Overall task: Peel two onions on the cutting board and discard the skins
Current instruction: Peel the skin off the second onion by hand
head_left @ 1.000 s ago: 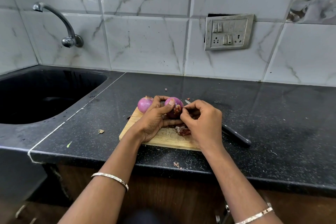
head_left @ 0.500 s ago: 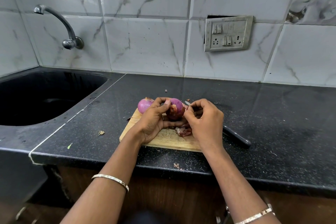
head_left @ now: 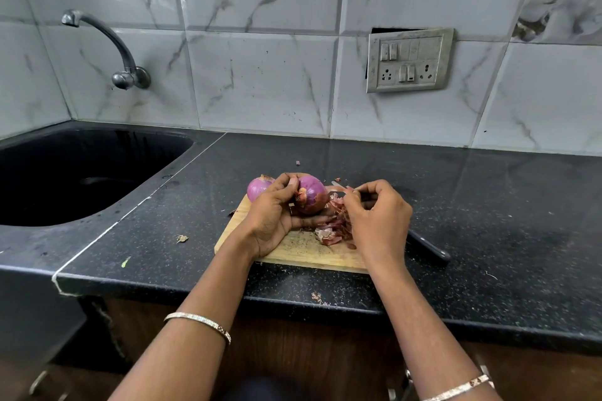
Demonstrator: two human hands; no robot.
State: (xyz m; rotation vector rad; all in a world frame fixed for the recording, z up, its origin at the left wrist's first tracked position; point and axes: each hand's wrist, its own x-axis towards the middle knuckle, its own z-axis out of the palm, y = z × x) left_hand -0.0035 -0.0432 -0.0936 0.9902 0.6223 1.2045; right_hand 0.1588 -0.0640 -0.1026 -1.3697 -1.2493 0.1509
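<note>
The left grip (head_left: 273,215) cups a round purple onion (head_left: 312,195), steadying it. Just beside it, the right grip (head_left: 374,218) pinches papery reddish skin (head_left: 338,202) to peel it away.

— What carries your things?
— A black speckled countertop (head_left: 488,205). At frame centre, your wooden cutting board (head_left: 303,252) lies on it; a dark knife (head_left: 429,249) just right of it; a skin scrap (head_left: 181,238) to the left.

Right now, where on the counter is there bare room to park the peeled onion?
Bare: black granite counter right of the black-handled knife, and the strip between wooden cutting board and tiled wall. Crowded: over the board, loose purple onion, papery red skins, left hand gripping second purple onion, right hand pinching skin.
</note>
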